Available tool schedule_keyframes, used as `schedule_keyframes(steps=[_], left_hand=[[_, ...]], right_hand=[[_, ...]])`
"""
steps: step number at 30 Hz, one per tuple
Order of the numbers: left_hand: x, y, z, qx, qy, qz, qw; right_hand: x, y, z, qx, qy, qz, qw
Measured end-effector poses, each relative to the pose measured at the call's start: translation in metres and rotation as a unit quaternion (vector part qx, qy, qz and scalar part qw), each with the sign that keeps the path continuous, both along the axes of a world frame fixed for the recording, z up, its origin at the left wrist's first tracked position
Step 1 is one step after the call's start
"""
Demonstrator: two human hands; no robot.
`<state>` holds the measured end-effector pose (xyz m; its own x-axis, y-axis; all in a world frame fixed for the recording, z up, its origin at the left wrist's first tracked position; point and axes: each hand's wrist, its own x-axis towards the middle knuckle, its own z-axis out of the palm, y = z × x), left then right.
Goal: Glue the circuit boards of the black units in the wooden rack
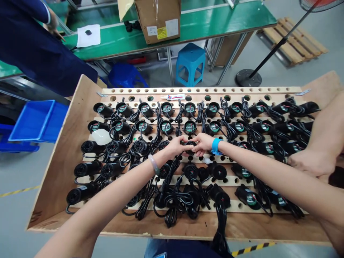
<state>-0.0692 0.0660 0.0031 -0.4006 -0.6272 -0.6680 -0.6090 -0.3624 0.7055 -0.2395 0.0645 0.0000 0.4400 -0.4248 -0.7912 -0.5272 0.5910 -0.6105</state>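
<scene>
My left hand (pixel 176 147) and my right hand (pixel 203 143) meet over the middle of the wooden rack. Both hold the rim of one black round housing (pixel 190 147) in the third row from the back, thumbs and fingers closed around it; its top is partly covered. Behind it stands an open black housing (pixel 189 127) with a green circuit board inside. In front sits another black housing (pixel 190 172) with a coiled black cable (pixel 172 175) beside it. A small white piece (pixel 206 161) lies just before my right hand.
Several rows of black housings and cables fill the wooden tray (pixel 56 157). A glue tube (pixel 175 97) lies at the back; a translucent white piece (pixel 101 137) rests at left. Another person's hand (pixel 309 159) reaches in at right. A green bench (pixel 204 23) stands beyond.
</scene>
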Motion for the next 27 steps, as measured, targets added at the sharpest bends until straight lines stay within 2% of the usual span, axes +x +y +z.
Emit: schedule_keyframes(steps=[8,14,17,20,27], left_hand=[[-0.012,-0.019,0.01,-0.016,-0.115,-0.086,0.989],[-0.027,-0.041,0.021,-0.094,-0.18,-0.202,0.958],[-0.035,-0.052,0.02,-0.083,-0.185,-0.242,0.949],[-0.033,-0.056,0.015,-0.055,-0.171,-0.239,0.954],[-0.002,-0.05,0.0,-0.049,-0.12,-0.146,0.981]], right_hand=[[0.001,-0.004,-0.003,0.01,-0.006,0.027,1.0],[0.001,-0.019,-0.007,0.003,0.013,0.087,0.996],[0.002,-0.021,-0.009,-0.005,0.018,0.093,0.996],[0.0,-0.017,-0.009,-0.021,0.02,0.084,0.996],[-0.001,-0.005,-0.011,-0.045,0.008,0.038,0.998]])
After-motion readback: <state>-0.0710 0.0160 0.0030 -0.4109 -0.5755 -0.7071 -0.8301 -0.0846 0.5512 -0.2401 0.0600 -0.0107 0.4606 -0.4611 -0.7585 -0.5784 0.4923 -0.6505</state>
